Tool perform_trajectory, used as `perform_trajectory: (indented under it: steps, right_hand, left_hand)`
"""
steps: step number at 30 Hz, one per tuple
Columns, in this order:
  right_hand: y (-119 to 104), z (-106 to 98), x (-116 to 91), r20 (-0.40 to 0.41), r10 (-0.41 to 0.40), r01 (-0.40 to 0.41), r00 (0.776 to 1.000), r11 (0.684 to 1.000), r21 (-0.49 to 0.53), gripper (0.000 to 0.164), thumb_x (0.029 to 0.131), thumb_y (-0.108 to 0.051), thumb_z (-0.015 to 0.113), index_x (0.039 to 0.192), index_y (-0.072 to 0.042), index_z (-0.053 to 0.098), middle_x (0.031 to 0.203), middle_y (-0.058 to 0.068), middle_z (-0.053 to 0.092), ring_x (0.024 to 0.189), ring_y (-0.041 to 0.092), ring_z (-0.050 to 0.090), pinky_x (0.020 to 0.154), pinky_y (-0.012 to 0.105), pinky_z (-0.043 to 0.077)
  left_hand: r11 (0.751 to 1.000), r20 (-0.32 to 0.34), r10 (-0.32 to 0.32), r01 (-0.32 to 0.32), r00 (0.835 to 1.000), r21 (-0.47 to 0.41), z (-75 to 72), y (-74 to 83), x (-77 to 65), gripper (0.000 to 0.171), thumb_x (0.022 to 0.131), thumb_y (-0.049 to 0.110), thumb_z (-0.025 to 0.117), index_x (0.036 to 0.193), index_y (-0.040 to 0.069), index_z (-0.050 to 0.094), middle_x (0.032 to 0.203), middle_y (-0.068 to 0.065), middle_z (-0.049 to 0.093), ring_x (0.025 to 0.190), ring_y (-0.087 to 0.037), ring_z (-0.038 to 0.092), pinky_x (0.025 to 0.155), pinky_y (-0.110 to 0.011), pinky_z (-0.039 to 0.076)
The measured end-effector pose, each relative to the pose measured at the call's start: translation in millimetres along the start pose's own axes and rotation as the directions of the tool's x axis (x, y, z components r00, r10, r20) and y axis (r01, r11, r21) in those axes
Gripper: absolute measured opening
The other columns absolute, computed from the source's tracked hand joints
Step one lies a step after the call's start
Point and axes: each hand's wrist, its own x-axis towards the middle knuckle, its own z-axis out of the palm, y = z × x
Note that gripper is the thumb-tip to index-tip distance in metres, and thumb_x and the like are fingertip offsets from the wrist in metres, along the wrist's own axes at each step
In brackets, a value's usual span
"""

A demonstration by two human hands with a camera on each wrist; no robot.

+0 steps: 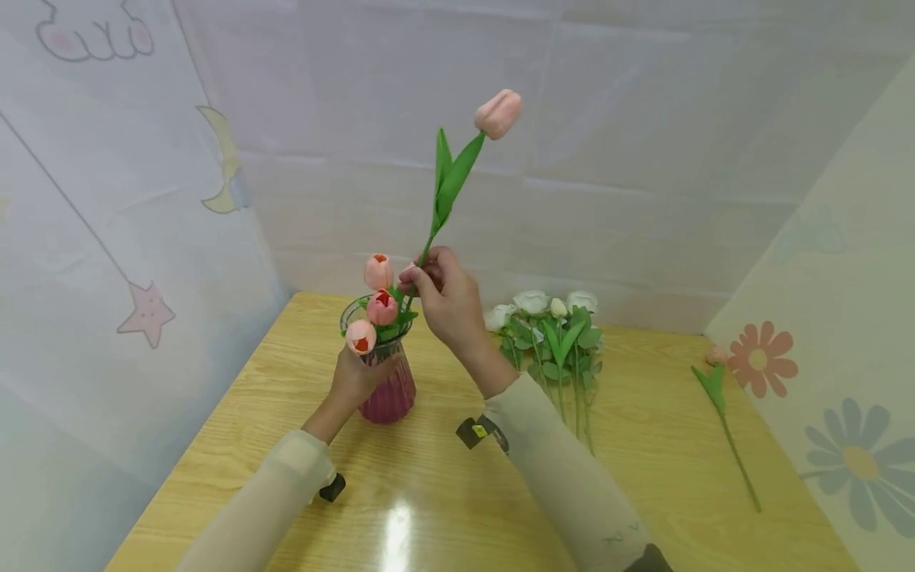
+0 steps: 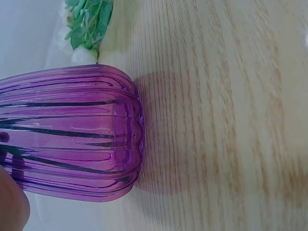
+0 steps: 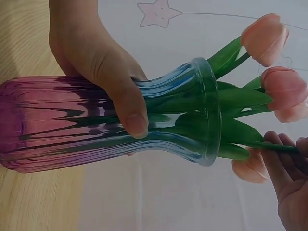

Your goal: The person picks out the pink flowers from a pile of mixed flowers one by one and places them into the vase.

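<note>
A ribbed glass vase (image 1: 389, 393), purple at its base and bluish toward the rim, stands upright on the table. My left hand (image 1: 356, 376) grips its narrow waist; in the right wrist view the thumb of that left hand (image 3: 113, 86) lies across the glass. Several pink tulips (image 3: 284, 87) with green leaves stand in the vase. Above the mouth, my right hand (image 1: 452, 306) pinches the stem of a light pink tulip (image 1: 498, 114), its bloom up and tilted right. The stem's lower end runs among the leaves at the rim, where its tip is hidden.
White roses (image 1: 531, 302) with green leaves lie in a bunch on the wooden table (image 1: 457, 492), right of the vase. A single pink tulip (image 1: 729, 437) lies near the right edge. Printed cloth walls (image 1: 572, 183) enclose the table at the back and sides.
</note>
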Motion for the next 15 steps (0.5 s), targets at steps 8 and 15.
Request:
perform_trajectory:
  steps: [8,15]
  right_hand:
    - [6.4,6.6,-4.1,0.141,-0.006,0.041,0.990,0.967,-0.252,0.010,0.103,-0.008,0.057,0.110,-0.002,0.055,0.097,0.013,0.073,0.083,0.019,0.070,0.070,0.025,0.057]
    - [1.2,9.7,-3.7,0.250,0.177,-0.062,0.952,0.911,-0.409,0.016,0.103,-0.014,0.058,0.117,-0.007,0.059,0.102,0.008,0.071,0.081,0.019,0.065,0.067,0.030,0.052]
  left_hand:
    - [1.000,0.008,-0.012,0.012,1.000,-0.022,0.4,-1.1,1.1,0.074,0.086,0.021,0.079,0.145,0.001,0.039,0.140,-0.021,0.054,0.130,-0.035,0.052,0.112,-0.053,0.041]
    - [1.000,-0.007,-0.017,0.017,1.000,-0.009,0.5,-0.9,-0.3,0.072,0.086,0.020,0.079,0.144,0.000,0.041,0.139,-0.021,0.055,0.131,-0.036,0.053,0.111,-0.052,0.041]
